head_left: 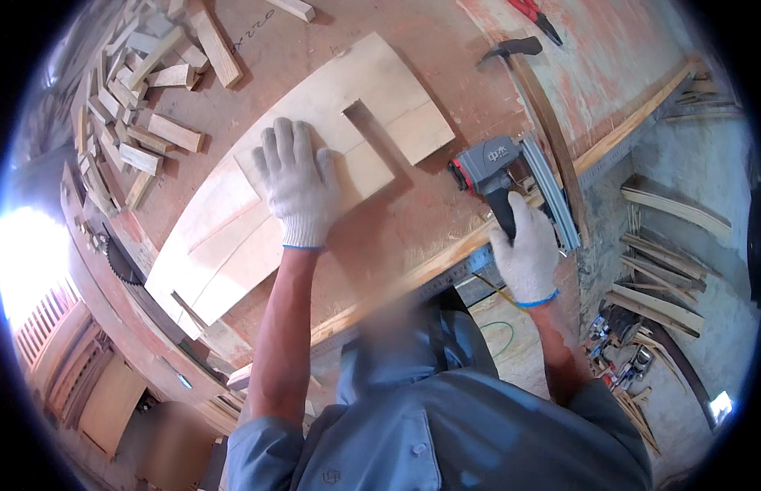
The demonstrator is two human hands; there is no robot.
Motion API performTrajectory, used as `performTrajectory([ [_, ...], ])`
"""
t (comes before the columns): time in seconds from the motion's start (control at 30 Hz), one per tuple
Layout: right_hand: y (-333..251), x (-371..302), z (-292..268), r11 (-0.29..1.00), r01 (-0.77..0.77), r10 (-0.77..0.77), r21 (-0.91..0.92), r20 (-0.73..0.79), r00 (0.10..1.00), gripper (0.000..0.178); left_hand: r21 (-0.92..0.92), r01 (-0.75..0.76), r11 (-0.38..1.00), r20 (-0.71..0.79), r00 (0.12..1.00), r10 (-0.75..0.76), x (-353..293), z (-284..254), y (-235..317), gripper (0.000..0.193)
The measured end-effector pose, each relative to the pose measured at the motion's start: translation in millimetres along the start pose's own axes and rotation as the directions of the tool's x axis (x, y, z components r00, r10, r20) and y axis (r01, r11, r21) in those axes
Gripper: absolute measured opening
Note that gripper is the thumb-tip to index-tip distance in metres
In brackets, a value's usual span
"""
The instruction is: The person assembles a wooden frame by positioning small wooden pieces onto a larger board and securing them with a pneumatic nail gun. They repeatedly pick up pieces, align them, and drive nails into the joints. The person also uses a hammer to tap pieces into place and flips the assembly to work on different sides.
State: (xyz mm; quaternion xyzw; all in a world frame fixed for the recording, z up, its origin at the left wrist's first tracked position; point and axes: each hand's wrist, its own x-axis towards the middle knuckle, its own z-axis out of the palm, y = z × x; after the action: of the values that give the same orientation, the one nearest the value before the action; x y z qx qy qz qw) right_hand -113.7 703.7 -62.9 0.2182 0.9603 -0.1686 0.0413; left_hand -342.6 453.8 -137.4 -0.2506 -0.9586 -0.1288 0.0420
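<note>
A pale, curved wooden panel (372, 86) with a slot cut into one long side lies flat on the workbench (430, 200). My left hand (297, 184), in a white knit glove, rests palm down on the panel's middle with its fingers stretched out. Off the panel's right end, a grey and black nail gun (487, 162) with a long silver magazine is at the bench's front edge. My gloved right hand (528, 255) is wrapped round its black handle; some of the fingers are hidden.
A heap of short wood offcuts (176, 131) covers the bench's far left. A hammer (515, 49) and red-handled pliers (538, 18) lie at the far right. Curved wooden strips (675, 209) stand beyond the bench's right edge. A person (172, 446) shows at lower left.
</note>
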Motion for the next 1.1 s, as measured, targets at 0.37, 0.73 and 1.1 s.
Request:
performTrajectory([
  [0.37,1.5,52.9,-44.2,0.963,-0.249,0.199,0.1,0.357,0.913,0.063,0.017,0.06,0.998,0.046,0.997,-0.061,-1.4,5.2,-5.7,0.055],
  [0.73,-30.7,97.5,-106.7,0.741,-0.467,0.131,0.482,0.578,0.806,0.026,-0.05,0.068,0.996,0.019,0.998,-0.067,-6.8,9.1,-11.1,0.053],
  [1.1,-44.4,122.2,-76.2,0.949,-0.202,0.032,0.244,0.561,0.827,0.021,-0.083,0.065,0.994,-0.009,0.998,-0.066,-2.9,6.9,-10.0,0.056],
])
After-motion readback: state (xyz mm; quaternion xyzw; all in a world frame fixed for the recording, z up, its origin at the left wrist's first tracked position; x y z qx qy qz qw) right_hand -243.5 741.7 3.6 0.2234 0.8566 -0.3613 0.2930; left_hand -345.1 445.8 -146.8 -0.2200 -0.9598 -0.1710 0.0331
